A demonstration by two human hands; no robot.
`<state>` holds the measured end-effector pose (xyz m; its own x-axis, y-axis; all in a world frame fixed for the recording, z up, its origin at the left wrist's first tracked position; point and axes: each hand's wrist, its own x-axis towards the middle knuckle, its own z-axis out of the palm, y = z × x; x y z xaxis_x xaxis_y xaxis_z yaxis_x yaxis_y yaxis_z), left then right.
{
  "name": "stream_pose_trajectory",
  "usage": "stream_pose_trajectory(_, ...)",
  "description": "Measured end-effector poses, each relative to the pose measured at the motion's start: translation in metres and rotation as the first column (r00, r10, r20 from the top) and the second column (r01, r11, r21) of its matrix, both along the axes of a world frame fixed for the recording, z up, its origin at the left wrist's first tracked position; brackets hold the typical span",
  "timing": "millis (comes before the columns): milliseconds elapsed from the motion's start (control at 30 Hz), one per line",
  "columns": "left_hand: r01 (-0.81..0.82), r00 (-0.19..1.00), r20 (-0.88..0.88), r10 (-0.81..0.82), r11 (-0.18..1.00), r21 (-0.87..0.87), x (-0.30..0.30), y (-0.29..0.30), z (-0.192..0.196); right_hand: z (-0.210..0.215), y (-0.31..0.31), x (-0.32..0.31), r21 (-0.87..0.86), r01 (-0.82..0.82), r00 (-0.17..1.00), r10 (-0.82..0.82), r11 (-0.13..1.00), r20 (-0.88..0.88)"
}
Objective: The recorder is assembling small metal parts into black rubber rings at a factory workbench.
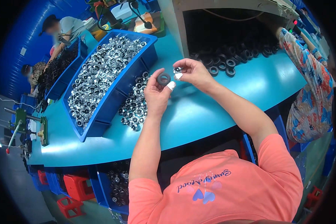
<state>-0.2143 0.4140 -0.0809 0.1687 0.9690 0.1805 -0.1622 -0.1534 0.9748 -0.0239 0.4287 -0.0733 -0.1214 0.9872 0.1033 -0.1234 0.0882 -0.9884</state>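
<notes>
My left hand [157,93] is closed on a black ring [163,78], held upright between thumb and fingers above the table. Close by on the right, my right hand [196,75] pinches a small shiny metal part [177,70]. White wrapping covers both thumb tips. The ring and the metal part are apart. Beside my left hand lies a loose heap of shiny metal parts [135,106] with dark centres. Black rings [230,62] are piled on the table beyond my right hand, at the opening of a box-like housing [180,28].
A blue bin [95,128] full of shiny metal parts stands left on the turquoise table [198,115]. A green hand press [44,130] is at the far left. Co-workers sit at the upper left and right. Red stools [77,186] and a blue crate [102,190] stand below the table's edge.
</notes>
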Motion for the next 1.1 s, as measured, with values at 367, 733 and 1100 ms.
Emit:
stream_pose_trajectory(367, 0.079, 0.996, 0.038, -0.077, 0.996, -0.038, 0.005, 0.002, -0.006, -0.004, -0.007, 0.000, -0.086, -0.116, 0.990, 0.108, 0.989, -0.095)
stream_pose_trajectory(733, 0.099, 0.992, 0.083, -0.093, 0.993, -0.068, 0.002, 0.004, -0.007, -0.006, -0.005, 0.002, -0.035, -0.111, 0.992, 0.109, 0.993, -0.060)
stream_pose_trajectory(1100, 0.060, 0.998, 0.023, -0.059, 0.998, -0.015, 0.002, 0.001, -0.007, -0.005, -0.006, 0.004, -0.020, -0.139, 0.990, 0.138, 0.990, -0.028)
